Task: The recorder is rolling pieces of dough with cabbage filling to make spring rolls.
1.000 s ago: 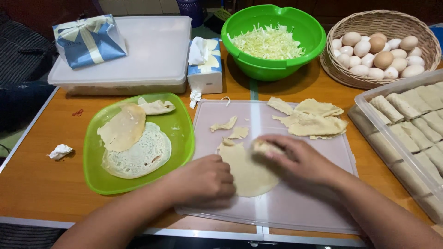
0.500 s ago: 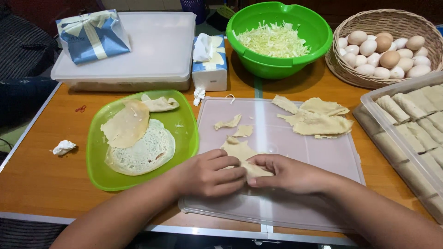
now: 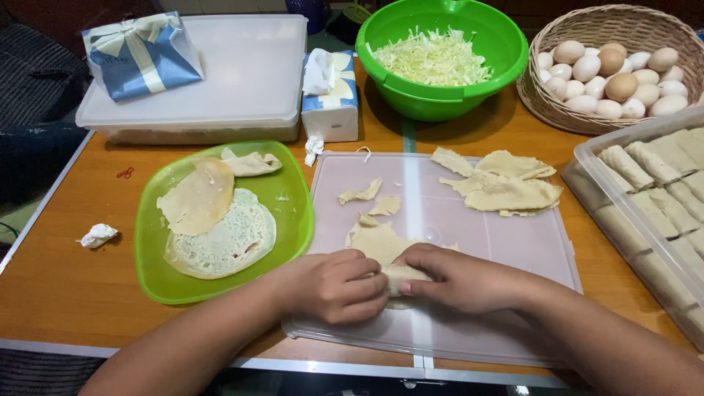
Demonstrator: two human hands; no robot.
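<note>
Left hand [image 3: 334,284] and right hand [image 3: 456,279] close together on the thin wrapper [image 3: 381,246], pinning its rolled near edge against the translucent mat [image 3: 499,242]

A pale cream wrapper [image 3: 381,246] is seen on a translucent pinkish-white board [image 3: 499,242], while a lime-green plate [image 3: 293,213] is covered with lacy off-white crepes [image 3: 224,242] and a tan one [image 3: 198,198]. Whitish-yellow shredded cabbage [image 3: 433,59] is held in a bright green bowl [image 3: 447,103], and beige, tan and white eggs [image 3: 609,73] are held in a light-brown woven basket [image 3: 587,29]. A blue box with a cream ribbon [image 3: 139,55] is set on a milky-white container [image 3: 249,66], a blue, white and yellow tissue box [image 3: 334,99] is shown beside it, and the table [image 3: 66,286] is coloured warm orange-brown.
</note>
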